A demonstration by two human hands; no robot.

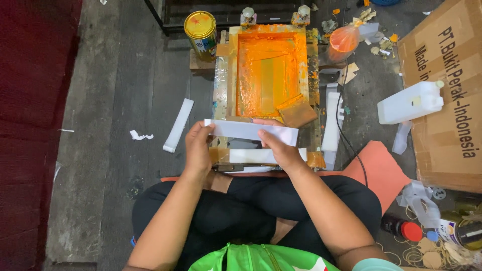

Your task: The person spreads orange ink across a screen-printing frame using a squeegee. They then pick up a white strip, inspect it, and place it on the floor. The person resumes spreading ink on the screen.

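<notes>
A person sits cross-legged on a grey concrete floor point(115, 100), seen from above by a head-worn camera. A large brown cardboard box point(447, 100) fills the far right. Straight ahead lies a screen-printing frame point(266, 70), its mesh thick with wet orange ink, with an ink-smeared squeegee point(297, 111) resting at its near right corner. A gold-lidded paint tin point(200, 27) stands at the frame's far left, and a white plastic jug point(409, 103) lies on its side to the right.

Both hands hold a long white strip point(251, 131) level above the near edge of the frame. The left hand point(198, 148) pinches the strip's left end, fingers closed over its top edge. The right hand point(278, 145) grips the strip right of its middle, thumb on top and fingers curled beneath.

The strip looks thin, light and flexible, likely paper or a label band, so it would sag or crease if held at one end only. Holding near both ends, as here, keeps it flat. Its clean face would smudge easily on the wet ink.

A similar white strip point(178, 125) lies on the floor to the left.
</notes>
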